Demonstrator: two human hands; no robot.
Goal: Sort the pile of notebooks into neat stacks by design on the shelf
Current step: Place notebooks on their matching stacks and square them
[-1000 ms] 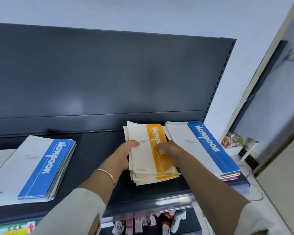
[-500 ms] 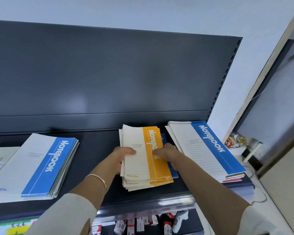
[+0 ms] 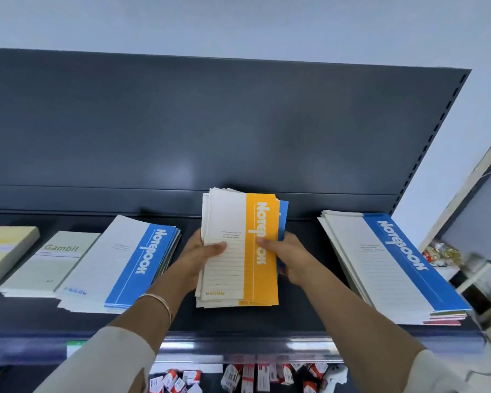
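Shelf edges: the dark shelf (image 3: 238,321) ends at the front in a glossy rail (image 3: 238,344). Behind it stands a plain dark back panel (image 3: 210,123), and a perforated upright (image 3: 425,154) closes its right end.
Open room: there is a bare strip of shelf on each side of the hands, narrow on the left and wider on the right. A bare band also runs along the front, by the rail.
Neighbours: the left blue stack (image 3: 125,265) lies near the left wrist, fanned at its edges. The Gambit stack (image 3: 48,262) lies just beside it and a pale pad (image 3: 6,251) lies at the far left. The right blue stack (image 3: 394,265) lies angled near the right end and reaches almost to the front edge.
Below: small red-and-white boxes (image 3: 253,375) lie on the lower level.
Orange stack (image 3: 261,251): several thin notebooks, each with a white cover and an orange band marked "Notebook". The edges are slightly uneven. A blue notebook (image 3: 282,222) peeks out behind the right edge.
Position: it is mid-shelf between the two blue stacks, tilted up so its top edge crosses the back panel. I cannot tell whether its lower edge touches the shelf.
Left hand (image 3: 201,256): it grips the stack's left edge, with the thumb on the white cover and the fingers behind. There is a bracelet (image 3: 162,303) on the wrist.
Right hand (image 3: 292,259): it grips the right edge, with the thumb on the orange band and the fingers curled behind.
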